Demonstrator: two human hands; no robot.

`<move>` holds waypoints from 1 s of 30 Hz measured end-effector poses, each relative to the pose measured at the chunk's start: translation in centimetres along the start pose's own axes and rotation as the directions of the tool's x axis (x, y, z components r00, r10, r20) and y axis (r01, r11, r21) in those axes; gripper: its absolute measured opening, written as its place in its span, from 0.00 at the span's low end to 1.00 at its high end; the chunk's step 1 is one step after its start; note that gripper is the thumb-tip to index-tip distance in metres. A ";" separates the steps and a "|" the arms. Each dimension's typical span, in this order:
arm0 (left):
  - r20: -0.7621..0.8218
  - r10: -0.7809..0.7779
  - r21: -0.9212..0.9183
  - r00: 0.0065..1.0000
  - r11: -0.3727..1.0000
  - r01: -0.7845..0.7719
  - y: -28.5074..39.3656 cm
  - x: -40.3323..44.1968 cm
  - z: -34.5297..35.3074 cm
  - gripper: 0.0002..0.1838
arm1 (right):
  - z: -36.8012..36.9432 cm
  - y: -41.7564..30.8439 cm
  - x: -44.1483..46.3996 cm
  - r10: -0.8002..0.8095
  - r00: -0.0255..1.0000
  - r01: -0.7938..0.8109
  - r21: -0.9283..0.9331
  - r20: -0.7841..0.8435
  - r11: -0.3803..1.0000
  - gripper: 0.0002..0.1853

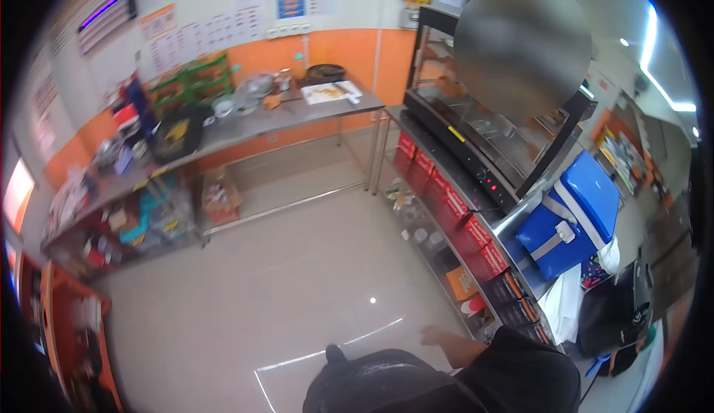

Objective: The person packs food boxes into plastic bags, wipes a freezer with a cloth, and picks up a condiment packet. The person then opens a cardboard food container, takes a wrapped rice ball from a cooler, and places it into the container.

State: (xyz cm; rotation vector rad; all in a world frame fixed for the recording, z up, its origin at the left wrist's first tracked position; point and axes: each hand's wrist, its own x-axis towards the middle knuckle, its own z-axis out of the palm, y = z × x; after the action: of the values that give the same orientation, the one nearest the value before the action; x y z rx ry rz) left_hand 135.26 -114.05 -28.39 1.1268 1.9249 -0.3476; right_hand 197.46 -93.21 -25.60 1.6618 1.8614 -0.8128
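Observation:
My right hand (442,338) hangs low over the tiled floor, in front of my dark clothing (387,383). Its fingers look loosely apart and nothing shows in them, though they are small and a little blurred. Nearest to it is the lower shelf of the metal rack on the right, where an orange box (462,283) and a red and white item (473,306) stand. The hand touches none of these. My left hand is out of view.
A steel table (253,126) along the wall carries a green crate (204,78), a white cutting board (329,93) and a dark pan (325,73). At right stand a glass display warmer (476,134), red boxes (446,196), a blue cooler (573,216) and a black bag (613,309).

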 end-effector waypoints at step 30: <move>-0.354 0.792 0.042 0.497 0.544 -0.838 80.5 43.5 -65.7 0.21 | -70.1 9.6 52.3 0.383 0.660 0.316 0.701 -0.646 0.639 0.17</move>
State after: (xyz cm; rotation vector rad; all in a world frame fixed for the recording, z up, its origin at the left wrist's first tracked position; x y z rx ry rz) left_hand 155.87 -4.96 -9.62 1.9506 1.3902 0.5481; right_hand 201.86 -5.92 -15.67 2.9877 2.0937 -1.1103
